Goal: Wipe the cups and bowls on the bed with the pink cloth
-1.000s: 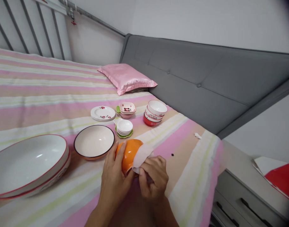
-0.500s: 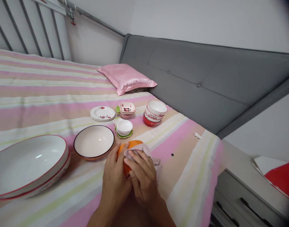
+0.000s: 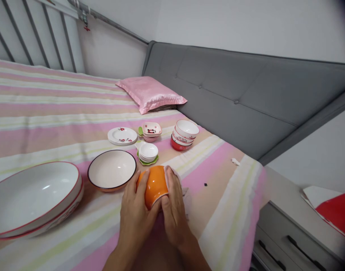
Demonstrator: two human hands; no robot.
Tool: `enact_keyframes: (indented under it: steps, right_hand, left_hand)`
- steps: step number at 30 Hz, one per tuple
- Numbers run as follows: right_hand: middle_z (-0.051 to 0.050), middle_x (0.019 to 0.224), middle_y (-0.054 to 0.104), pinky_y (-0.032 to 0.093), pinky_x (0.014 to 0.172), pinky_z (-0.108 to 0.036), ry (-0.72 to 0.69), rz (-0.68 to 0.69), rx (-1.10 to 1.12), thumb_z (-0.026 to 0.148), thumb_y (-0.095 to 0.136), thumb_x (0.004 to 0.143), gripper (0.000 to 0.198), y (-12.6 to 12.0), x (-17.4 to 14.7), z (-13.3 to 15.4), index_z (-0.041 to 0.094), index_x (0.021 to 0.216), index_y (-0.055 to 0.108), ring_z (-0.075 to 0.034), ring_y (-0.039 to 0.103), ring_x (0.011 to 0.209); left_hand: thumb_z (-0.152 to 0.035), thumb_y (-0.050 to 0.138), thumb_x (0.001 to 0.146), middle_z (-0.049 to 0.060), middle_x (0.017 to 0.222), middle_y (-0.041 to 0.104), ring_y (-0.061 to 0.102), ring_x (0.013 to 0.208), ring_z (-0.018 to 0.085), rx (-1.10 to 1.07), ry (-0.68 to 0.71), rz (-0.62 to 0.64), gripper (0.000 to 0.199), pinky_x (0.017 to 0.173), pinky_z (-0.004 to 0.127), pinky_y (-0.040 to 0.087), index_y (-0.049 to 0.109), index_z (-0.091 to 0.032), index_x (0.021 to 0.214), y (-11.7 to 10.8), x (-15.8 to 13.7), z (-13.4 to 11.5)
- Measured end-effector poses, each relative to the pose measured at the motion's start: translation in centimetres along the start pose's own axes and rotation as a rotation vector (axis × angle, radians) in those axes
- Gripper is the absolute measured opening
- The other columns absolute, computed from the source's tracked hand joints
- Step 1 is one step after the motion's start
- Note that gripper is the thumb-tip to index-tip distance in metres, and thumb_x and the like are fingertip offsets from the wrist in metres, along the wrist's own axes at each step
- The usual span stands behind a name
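Note:
A glossy orange bowl [image 3: 155,184] is held between my two hands above the striped bedspread, its outside facing up towards me. My left hand [image 3: 135,203] is closed round its left side, fingers over the curved wall. On the right side my right hand [image 3: 174,203] presses a pale cloth [image 3: 178,177] to the bowl; most of the cloth is behind the fingers. Just left of my left hand rests a wide cream bowl with a dark rim [image 3: 112,169]. Beyond the orange bowl stands a stack of small white dishes [image 3: 148,150] on a green leaf-shaped dish.
Large red-rimmed bowls [image 3: 34,195] are stacked at the left. Flowered plates [image 3: 122,135], pink dishes [image 3: 151,130] and a bowl stack [image 3: 186,131] stand farther back. A pink pillow [image 3: 152,92] lies by the grey headboard [image 3: 231,82]. Right of the bed is a drawer cabinet [image 3: 291,218].
My right hand has slid with the cloth from the top of the orange bowl to its right side. More of the orange surface now shows.

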State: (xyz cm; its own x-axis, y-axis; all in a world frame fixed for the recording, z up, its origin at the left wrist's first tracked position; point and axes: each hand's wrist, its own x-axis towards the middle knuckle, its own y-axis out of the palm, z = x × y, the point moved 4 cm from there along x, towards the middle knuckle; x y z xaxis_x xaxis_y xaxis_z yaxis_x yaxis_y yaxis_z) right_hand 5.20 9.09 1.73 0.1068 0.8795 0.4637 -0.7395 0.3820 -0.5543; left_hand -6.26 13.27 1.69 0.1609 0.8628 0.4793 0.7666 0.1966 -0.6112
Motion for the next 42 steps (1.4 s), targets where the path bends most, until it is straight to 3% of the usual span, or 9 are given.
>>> enact_keyframes:
  steps: [9, 13, 17, 23, 26, 29, 32, 35, 42]
  right_hand:
    - [-0.003, 0.156, 0.015, 0.024, 0.115, -0.045, 0.286, -0.048, 0.454, 0.042, 0.025, 0.098, 0.054, 0.8, 0.0, -3.3, 0.026, 0.148, 0.013, -0.02, 0.015, 0.143]
    - [-0.004, 0.155, 0.021, 0.032, 0.112, -0.044, 0.331, -0.074, 0.542, 0.043, 0.023, 0.098, 0.052, 1.3, 0.1, -4.6, 0.026, 0.147, 0.018, -0.019, 0.022, 0.141]
    - [-0.004, 0.155, 0.021, 0.029, 0.113, -0.045, 0.209, -0.074, 0.476, 0.041, 0.026, 0.098, 0.052, 0.6, 0.2, -3.3, 0.026, 0.147, 0.021, -0.021, 0.022, 0.141]
    - [-0.006, 0.154, 0.023, 0.018, 0.115, -0.056, -0.116, -0.002, 0.099, 0.045, 0.024, 0.097, 0.055, -0.7, 0.1, -0.4, 0.022, 0.146, 0.023, -0.028, 0.015, 0.143]
    - [-0.007, 0.153, 0.025, 0.016, 0.115, -0.058, -0.204, 0.027, 0.022, 0.045, 0.025, 0.096, 0.056, -0.8, -0.1, 0.2, 0.021, 0.147, 0.021, -0.029, 0.014, 0.143]
    - [-0.007, 0.153, 0.025, 0.02, 0.115, -0.054, -0.114, -0.015, 0.111, 0.037, 0.025, 0.097, 0.052, -0.8, -0.1, -0.1, 0.022, 0.147, 0.02, -0.026, 0.017, 0.142]
    - [-0.009, 0.147, 0.036, 0.032, 0.111, -0.047, 0.084, -0.167, 0.302, 0.031, 0.03, 0.097, 0.045, -0.8, 0.0, -1.3, 0.023, 0.141, 0.03, -0.023, 0.034, 0.136]
    - [-0.011, 0.134, 0.05, 0.041, 0.104, -0.044, 0.162, -0.292, 0.422, 0.031, 0.045, 0.092, 0.04, -0.8, 0.2, -2.5, 0.021, 0.13, 0.043, -0.023, 0.048, 0.125]
    - [-0.01, 0.132, 0.055, 0.039, 0.106, -0.044, 0.253, -0.333, 0.43, 0.032, 0.047, 0.09, 0.034, -1.1, 0.7, -3.5, 0.02, 0.12, 0.058, -0.022, 0.05, 0.124]
  left_hand:
    - [-0.044, 0.058, 0.081, 0.015, 0.134, 0.045, 0.043, 0.124, 0.032, -0.002, -0.036, -0.022, 0.065, 0.1, 0.052, 0.039, 0.037, -0.021, 0.138, -0.1, 0.1, 0.1]
    - [-0.047, 0.059, 0.08, 0.014, 0.133, 0.045, 0.044, 0.123, 0.032, -0.023, -0.039, -0.036, 0.066, 0.1, 0.053, 0.039, 0.039, -0.023, 0.137, -0.2, 0.1, 0.1]
    - [-0.047, 0.06, 0.079, 0.015, 0.133, 0.046, 0.044, 0.123, 0.033, -0.024, -0.039, -0.047, 0.067, 0.1, 0.052, 0.039, 0.04, -0.02, 0.137, -0.3, 0.1, 0.1]
    - [-0.037, 0.061, 0.077, 0.014, 0.133, 0.047, 0.046, 0.121, 0.032, 0.003, 0.003, -0.043, 0.064, 0.1, 0.05, 0.041, 0.042, -0.019, 0.135, -0.2, 0.1, -0.2]
    - [-0.032, 0.063, 0.073, 0.014, 0.133, 0.049, 0.047, 0.12, 0.031, 0.015, 0.02, -0.04, 0.065, 0.099, 0.048, 0.042, 0.044, -0.018, 0.133, -0.3, 0.1, -0.4]
    - [-0.032, 0.066, 0.071, 0.013, 0.132, 0.051, 0.049, 0.119, 0.031, 0.027, 0.023, -0.032, 0.066, 0.097, 0.047, 0.044, 0.046, -0.019, 0.132, -0.4, 0.1, -0.6]
    - [-0.037, 0.068, 0.071, 0.012, 0.131, 0.052, 0.05, 0.118, 0.031, 0.032, 0.026, -0.021, 0.067, 0.097, 0.046, 0.044, 0.046, -0.02, 0.132, -0.5, 0.2, -0.6]
    - [-0.038, 0.068, 0.071, 0.012, 0.13, 0.052, 0.05, 0.118, 0.031, 0.025, 0.03, -0.023, 0.067, 0.096, 0.047, 0.045, 0.046, -0.022, 0.132, -0.5, 0.3, -0.6]
    - [-0.046, 0.069, 0.071, 0.013, 0.13, 0.052, 0.051, 0.117, 0.031, 0.029, 0.039, -0.044, 0.069, 0.095, 0.047, 0.045, 0.046, -0.022, 0.132, -0.4, 0.2, -0.5]
